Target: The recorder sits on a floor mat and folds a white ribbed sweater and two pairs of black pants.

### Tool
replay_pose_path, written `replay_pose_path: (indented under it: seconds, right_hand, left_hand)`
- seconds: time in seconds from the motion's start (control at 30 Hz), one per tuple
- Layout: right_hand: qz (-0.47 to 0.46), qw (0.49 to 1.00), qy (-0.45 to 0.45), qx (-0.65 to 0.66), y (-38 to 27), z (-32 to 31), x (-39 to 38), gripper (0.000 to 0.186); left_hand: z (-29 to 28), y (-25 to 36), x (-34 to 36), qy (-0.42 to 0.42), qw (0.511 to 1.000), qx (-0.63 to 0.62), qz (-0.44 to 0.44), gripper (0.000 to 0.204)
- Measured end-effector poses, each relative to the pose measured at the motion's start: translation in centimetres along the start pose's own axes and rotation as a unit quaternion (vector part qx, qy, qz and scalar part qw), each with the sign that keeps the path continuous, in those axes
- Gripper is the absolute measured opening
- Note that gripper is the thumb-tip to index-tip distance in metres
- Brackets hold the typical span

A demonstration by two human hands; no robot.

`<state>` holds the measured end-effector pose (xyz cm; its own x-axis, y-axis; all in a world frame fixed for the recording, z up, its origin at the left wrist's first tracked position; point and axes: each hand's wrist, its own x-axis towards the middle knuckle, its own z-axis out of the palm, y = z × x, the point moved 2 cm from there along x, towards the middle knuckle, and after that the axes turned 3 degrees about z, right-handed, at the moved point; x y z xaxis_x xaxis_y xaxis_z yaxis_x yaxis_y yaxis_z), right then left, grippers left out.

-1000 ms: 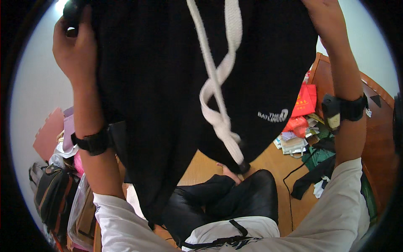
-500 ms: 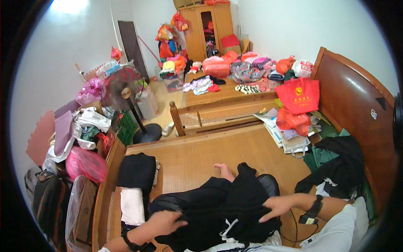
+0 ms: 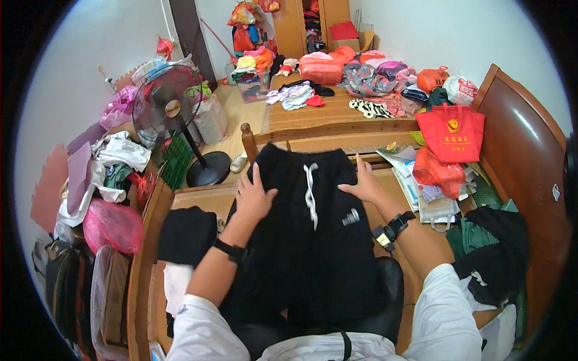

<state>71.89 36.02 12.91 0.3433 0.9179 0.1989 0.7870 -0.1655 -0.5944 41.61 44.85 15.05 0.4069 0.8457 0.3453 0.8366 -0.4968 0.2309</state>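
A pair of black sweat shorts (image 3: 304,253) lies spread before me, waistband away from me, with a white drawstring (image 3: 310,195) hanging from its middle and a small white print on one leg. My left hand (image 3: 256,195) rests on the left side below the waistband, fingers stretched and apart. At the right edge, my right hand (image 3: 361,182) touches the cloth, its thumb and forefinger spread wide. Beneath the shorts, a shiny black surface (image 3: 391,292) shows at the lower right. Folded black cloth (image 3: 188,234) lies left of my left forearm, above a whitish folded piece (image 3: 176,286).
Beyond the wooden bed rail (image 3: 343,129), clothes and bags cover another wooden surface. A standing fan (image 3: 173,108) and piled clothes (image 3: 120,153) are at left. On the right are a red bag (image 3: 451,132), papers (image 3: 415,186), dark clothes (image 3: 494,259) and a wooden headboard (image 3: 524,138).
The bunched black garment is now laid out flat with its waistband and drawstring showing. Both hands have moved forward, up to the waistband's sides. The view has shifted slightly downward.
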Motion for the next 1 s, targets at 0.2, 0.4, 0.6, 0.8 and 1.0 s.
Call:
replay_pose_path:
  seconds: [0.2,0.4,0.6,0.8,1.0]
  right_hand:
    - [0.118,0.969,-0.211,0.059,3.5,5.7,-3.3,0.097]
    - [0.293,0.889,-0.349,0.041,13.6,12.3,-10.4,0.085]
    - [0.397,0.839,-0.338,0.158,11.0,10.0,-13.3,0.08]
    - [0.254,0.787,-0.499,0.26,10.7,9.1,-16.1,0.071]
    - [0.044,0.875,-0.473,-0.091,10.8,10.1,-16.6,0.063]
  left_hand:
    - [6.5,0.1,-6.6,-0.32,0.942,0.092,-0.044,0.081]
    - [10.1,-9.8,-12.8,-0.474,0.867,0.07,-0.138,0.08]
    - [4.4,-14.5,-17.1,-0.447,0.866,-0.003,-0.222,0.103]
    - [-2.3,-15.0,-20.6,-0.403,0.861,-0.127,-0.282,0.088]
    - [-2.1,-17.0,-26.2,-0.2,0.91,-0.24,-0.272,0.044]
